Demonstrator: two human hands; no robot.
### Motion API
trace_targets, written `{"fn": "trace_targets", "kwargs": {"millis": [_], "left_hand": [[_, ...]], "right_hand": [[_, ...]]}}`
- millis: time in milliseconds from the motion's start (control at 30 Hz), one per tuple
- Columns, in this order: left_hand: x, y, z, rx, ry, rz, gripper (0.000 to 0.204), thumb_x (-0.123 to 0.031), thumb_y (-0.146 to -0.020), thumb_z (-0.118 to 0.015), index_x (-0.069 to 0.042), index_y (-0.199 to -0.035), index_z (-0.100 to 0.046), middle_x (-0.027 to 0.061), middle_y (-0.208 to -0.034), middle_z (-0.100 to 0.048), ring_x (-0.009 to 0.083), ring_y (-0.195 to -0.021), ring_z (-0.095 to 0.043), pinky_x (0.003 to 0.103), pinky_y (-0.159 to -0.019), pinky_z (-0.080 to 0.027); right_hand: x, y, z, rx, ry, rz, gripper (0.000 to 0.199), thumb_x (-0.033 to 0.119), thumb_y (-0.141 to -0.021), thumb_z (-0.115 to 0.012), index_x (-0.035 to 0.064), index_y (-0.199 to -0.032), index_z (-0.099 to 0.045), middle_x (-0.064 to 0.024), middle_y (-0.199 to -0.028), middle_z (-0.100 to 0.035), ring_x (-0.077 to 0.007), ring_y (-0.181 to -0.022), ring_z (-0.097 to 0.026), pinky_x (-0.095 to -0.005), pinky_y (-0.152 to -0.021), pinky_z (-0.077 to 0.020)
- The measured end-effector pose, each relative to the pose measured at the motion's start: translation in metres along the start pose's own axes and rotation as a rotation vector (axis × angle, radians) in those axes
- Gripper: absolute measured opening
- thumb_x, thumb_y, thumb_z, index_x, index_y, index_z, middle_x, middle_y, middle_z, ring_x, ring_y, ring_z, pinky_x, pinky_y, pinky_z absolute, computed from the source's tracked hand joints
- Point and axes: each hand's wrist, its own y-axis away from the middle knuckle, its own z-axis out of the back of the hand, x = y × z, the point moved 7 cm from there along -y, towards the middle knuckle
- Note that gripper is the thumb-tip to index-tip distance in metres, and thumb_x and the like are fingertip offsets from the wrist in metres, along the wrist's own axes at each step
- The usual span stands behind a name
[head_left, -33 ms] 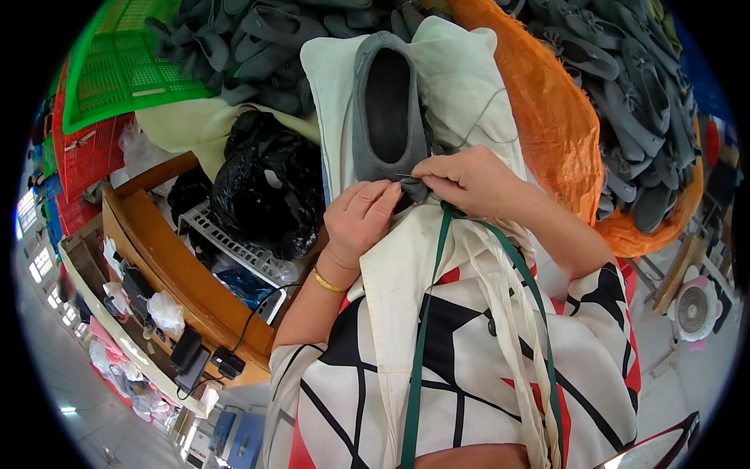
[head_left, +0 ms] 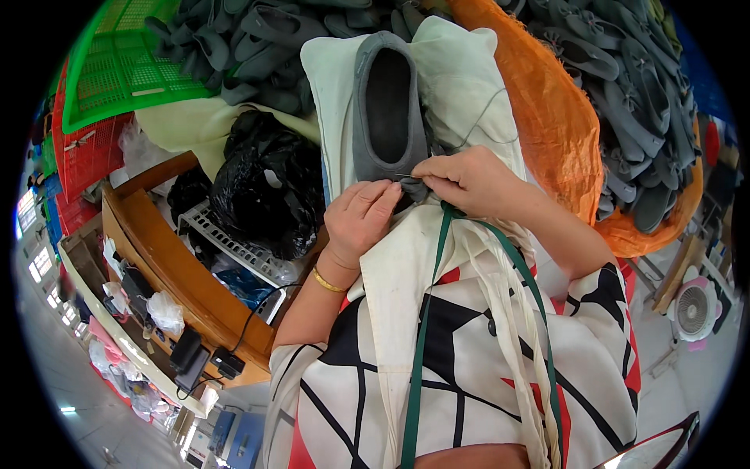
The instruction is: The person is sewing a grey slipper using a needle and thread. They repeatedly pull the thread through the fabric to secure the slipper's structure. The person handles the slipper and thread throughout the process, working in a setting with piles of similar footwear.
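Shoe in work: one grey shoe [head_left: 388,109], opening up, lying on a white cushion [head_left: 461,74].
Hands: two, close together at the shoe's near end.
Shoe heaps: two, overlapped past counting; one heap of grey shoes [head_left: 277,31] beyond and left of the shoe, another heap [head_left: 641,133] to its right in one orange sack [head_left: 547,102].
Left of the shoe: one black plastic bag [head_left: 262,191], with one green crate [head_left: 129,66] farther out.
Right of the shoe: one white fan [head_left: 694,309], well apart.
Left hand [head_left: 359,217]: arm bent, one gold bracelet [head_left: 326,284] at the wrist, fingers together and curled against the shoe's near end; I cannot tell whether they grip.
Right hand [head_left: 473,180]: forearm slanting in from the right, thumb and forefinger pinched on a thin shiny sliver, probably a needle [head_left: 405,175].
Thread [head_left: 475,121]: dark, curving over the cushion right of the shoe.
Hidden: the left thumb, and part of the shoe's near end beneath the fingers.
Cut off: both heaps, at the picture's rim.
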Motion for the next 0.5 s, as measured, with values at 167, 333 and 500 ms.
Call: {"fn": "trace_targets", "kwargs": {"millis": [167, 333, 500], "left_hand": [[0.0007, -0.0011, 0.0, 0.006, 0.015, 0.006, 0.024, -0.002, -0.073, -0.072, -0.005, -0.097, -0.07, 0.0077, -0.089, -0.067, 0.024, -0.071, -0.065, 0.031, -0.06, -0.054], [0.0005, -0.0008, -0.0004, 0.007, 0.021, 0.007, 0.024, -0.002, -0.073, -0.073, -0.005, -0.097, -0.07, 0.0078, -0.089, -0.067, 0.0241, -0.072, -0.065, 0.031, -0.06, -0.055], [0.0007, -0.0005, -0.0003, 0.006, 0.019, 0.005, 0.024, -0.001, -0.073, -0.072, -0.004, -0.096, -0.07, 0.0082, -0.089, -0.068, 0.0243, -0.072, -0.065, 0.031, -0.06, -0.055]], "right_hand": [[0.0024, -0.0004, 0.0012, -0.002, 0.001, 0.023, 0.017, 0.015, -0.087, -0.061, 0.0082, -0.098, -0.071, -0.014, -0.072, -0.067, -0.0334, -0.066, -0.065, -0.04, -0.062, -0.0511], [0.003, 0.0001, 0.0013, 0.013, 0.005, 0.003, 0.017, 0.015, -0.087, -0.061, 0.0078, -0.098, -0.071, -0.0147, -0.071, -0.066, -0.0336, -0.066, -0.065, -0.0401, -0.062, -0.0513], [0.0057, -0.0024, 0.0014, 0.038, 0.04, 0.005, 0.019, 0.014, -0.086, -0.059, 0.0067, -0.098, -0.071, -0.0156, -0.073, -0.067, -0.0346, -0.067, -0.065, -0.0414, -0.064, -0.0515]]}}
